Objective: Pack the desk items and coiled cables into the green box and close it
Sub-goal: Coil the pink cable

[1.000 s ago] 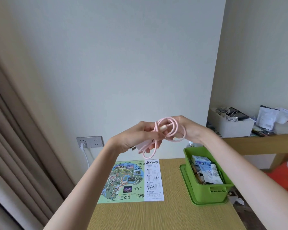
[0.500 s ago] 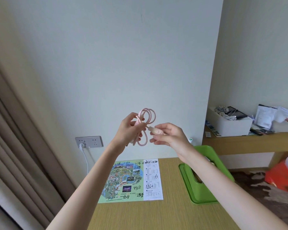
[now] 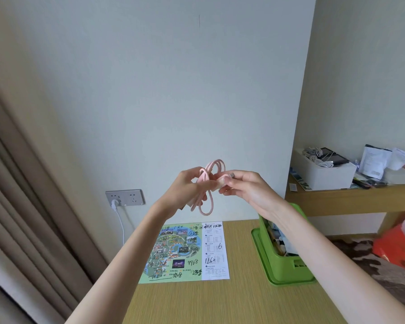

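Pink cable (image 3: 207,187), looped into a loose coil, is held up above the desk (image 3: 220,300) between both hands. The left hand (image 3: 185,188) curls round the coil while the right hand (image 3: 246,188) pinches its plug end between thumb and fingertips. Below the right forearm the green box (image 3: 288,267) stands open on the desk, with items inside.

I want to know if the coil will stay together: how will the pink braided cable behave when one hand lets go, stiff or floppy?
Probably floppy: the pink braided cable sags in loose loops below the left hand. It may uncoil if released, since the right hand pinches its connector end. It seems light: a loose grip carries it.
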